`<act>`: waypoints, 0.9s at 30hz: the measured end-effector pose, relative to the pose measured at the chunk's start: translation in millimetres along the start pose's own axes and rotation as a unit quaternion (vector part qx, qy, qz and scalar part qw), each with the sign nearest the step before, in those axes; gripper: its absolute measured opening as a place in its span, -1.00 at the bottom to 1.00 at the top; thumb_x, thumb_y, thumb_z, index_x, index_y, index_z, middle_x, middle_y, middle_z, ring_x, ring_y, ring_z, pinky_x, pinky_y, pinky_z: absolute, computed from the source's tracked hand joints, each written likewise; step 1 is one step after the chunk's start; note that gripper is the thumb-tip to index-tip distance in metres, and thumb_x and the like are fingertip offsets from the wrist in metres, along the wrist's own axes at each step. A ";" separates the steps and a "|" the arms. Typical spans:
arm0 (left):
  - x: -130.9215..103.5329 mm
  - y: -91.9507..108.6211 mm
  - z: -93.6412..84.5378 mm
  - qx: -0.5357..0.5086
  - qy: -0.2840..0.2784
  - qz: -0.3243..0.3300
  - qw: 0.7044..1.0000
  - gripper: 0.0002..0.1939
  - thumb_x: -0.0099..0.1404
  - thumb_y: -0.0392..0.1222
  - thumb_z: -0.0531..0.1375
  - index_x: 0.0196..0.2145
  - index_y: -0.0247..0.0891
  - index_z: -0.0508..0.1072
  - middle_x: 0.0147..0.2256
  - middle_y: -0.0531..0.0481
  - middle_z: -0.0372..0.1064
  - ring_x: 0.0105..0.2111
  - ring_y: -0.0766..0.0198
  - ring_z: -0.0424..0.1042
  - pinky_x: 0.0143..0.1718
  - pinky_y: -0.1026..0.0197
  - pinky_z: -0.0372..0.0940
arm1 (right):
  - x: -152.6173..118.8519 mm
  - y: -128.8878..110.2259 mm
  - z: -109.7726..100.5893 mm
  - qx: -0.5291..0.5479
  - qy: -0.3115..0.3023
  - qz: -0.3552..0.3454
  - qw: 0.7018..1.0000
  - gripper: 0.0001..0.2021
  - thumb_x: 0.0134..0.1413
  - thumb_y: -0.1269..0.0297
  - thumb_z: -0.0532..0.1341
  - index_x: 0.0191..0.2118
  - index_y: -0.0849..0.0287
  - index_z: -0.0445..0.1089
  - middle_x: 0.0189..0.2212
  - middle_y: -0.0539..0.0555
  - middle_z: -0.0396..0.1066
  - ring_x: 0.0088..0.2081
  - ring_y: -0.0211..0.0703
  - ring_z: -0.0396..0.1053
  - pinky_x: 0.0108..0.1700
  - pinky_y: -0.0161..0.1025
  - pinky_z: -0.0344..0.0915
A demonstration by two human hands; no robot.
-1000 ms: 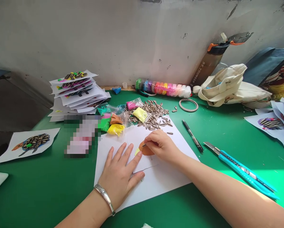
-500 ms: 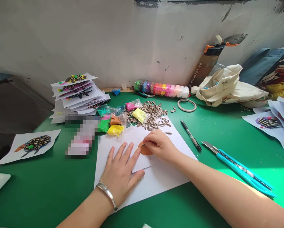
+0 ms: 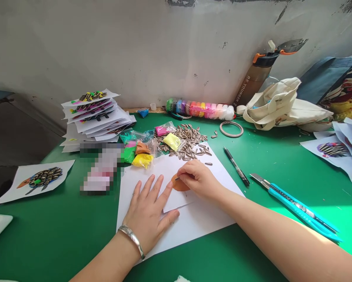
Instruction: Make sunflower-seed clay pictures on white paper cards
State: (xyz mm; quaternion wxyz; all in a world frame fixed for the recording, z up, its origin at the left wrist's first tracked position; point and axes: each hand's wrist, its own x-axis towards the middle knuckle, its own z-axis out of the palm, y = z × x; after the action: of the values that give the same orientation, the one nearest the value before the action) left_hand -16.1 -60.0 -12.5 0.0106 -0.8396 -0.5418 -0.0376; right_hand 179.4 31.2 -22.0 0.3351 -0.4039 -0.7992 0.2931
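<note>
My left hand (image 3: pixel 149 214) lies flat with its fingers spread on white paper (image 3: pixel 199 221), holding down the left side of a smaller sheet (image 3: pixel 172 203). My right hand (image 3: pixel 201 180) pinches a sunflower seed (image 3: pixel 177 179) at the flat orange clay shape (image 3: pixel 180 187) on that small sheet. The fingers hide the right part of the clay, and thin drawn lines show below it. A pile of sunflower seeds (image 3: pixel 189 139) lies just beyond the paper. Beside it are bags of coloured clay, among them a yellow bag (image 3: pixel 142 161) and a pale yellow bag (image 3: pixel 172 141).
To the right lie a black pen (image 3: pixel 236 166), a blue utility knife (image 3: pixel 295 207) with its blade out, and a tape roll (image 3: pixel 231 129). Stacked seed pictures (image 3: pixel 96 117) stand at the back left. A bottle (image 3: pixel 254 78) and cloth bag (image 3: pixel 277 105) are by the wall.
Hardly anything differs. My left hand has shifted very slightly, and my right hand stays over the orange clay with the seed; the view has tilted a touch.
</note>
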 end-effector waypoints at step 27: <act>-3.9 -1.3 -0.1 0.001 0.008 0.011 1.000 -0.41 0.34 0.16 0.00 0.23 -0.13 0.20 0.25 -0.11 0.10 0.24 -0.13 0.04 0.18 -0.28 -0.05 | 0.8 -1.0 -0.7 0.002 -0.001 0.001 1.000 -0.85 0.06 0.52 0.19 -0.39 0.16 0.46 -0.43 0.05 0.44 -0.32 -0.15 0.32 -0.20 -0.17 0.20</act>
State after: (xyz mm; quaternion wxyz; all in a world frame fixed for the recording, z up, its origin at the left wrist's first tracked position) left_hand -18.9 -63.0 -12.8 0.0167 -0.8450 -0.5326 -0.0438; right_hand 179.1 31.5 -20.5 0.3349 -0.4037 -0.7986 0.2951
